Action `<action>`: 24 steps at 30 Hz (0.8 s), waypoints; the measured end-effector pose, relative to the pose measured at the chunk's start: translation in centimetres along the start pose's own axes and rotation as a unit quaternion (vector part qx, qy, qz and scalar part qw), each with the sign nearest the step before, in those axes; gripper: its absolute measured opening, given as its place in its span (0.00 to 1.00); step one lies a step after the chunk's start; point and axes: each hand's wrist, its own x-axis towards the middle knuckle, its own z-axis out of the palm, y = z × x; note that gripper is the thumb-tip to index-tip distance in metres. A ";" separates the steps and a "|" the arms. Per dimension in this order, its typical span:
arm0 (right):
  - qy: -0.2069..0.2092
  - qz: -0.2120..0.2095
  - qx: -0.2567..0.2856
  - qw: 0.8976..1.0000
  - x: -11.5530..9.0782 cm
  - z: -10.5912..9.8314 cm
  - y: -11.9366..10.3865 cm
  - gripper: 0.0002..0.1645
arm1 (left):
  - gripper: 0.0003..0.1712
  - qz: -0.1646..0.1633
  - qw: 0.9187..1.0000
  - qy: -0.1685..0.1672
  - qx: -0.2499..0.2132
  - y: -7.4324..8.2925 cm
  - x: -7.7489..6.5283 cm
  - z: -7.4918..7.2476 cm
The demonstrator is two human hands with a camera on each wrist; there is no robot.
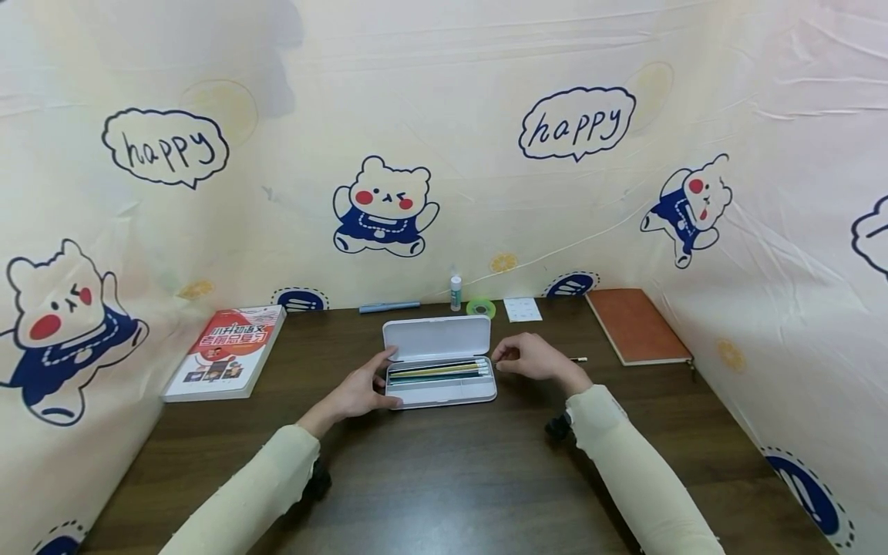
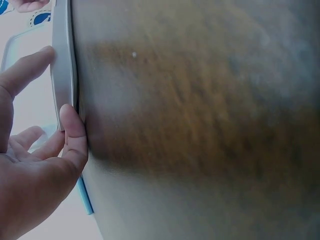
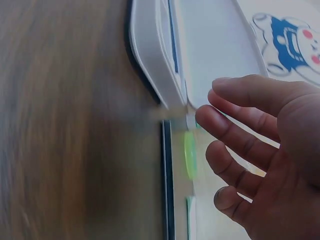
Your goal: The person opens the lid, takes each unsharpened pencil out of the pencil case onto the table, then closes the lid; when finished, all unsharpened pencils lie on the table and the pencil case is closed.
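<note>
A white pencil case (image 1: 444, 395) lies with its lid raised, several pencils (image 1: 437, 371) lined up in its back part. My left hand (image 1: 361, 389) grips its left end, thumb at the front corner and fingers toward the hinge. In the left wrist view, fingertips press the case's side wall (image 2: 62, 70). My right hand (image 1: 534, 358) hovers at the right end, fingers loosely bent. Nothing shows between its thumb and fingers in the right wrist view, where a blurred pale streak (image 3: 170, 114) appears just before the fingertips. One pencil end (image 1: 579, 359) shows beyond the right wrist.
Behind the case are a blue pen (image 1: 389, 307), a glue stick (image 1: 455, 294), a green tape roll (image 1: 481, 308) and a white card (image 1: 523, 310). A red-and-white book (image 1: 225, 351) lies left, a brown notebook (image 1: 638, 327) right. Printed cloth (image 1: 479, 116) surrounds the dark wooden table (image 1: 444, 478).
</note>
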 end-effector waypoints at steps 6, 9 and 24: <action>-0.009 -0.019 -0.013 1.000 0.8 1.7 -1.0 0.06 | 0.59 -0.002 1.000 -0.001 0.003 -0.1 0.0 0.0; -0.011 -0.020 -0.024 0.999 1.1 2.3 -1.3 0.05 | 0.59 -0.002 1.000 -0.002 0.004 0.0 0.0 -0.1; -0.003 -0.047 -0.066 0.997 2.0 3.5 -2.3 0.04 | 0.59 -0.006 1.000 0.001 0.013 0.2 0.1 -0.1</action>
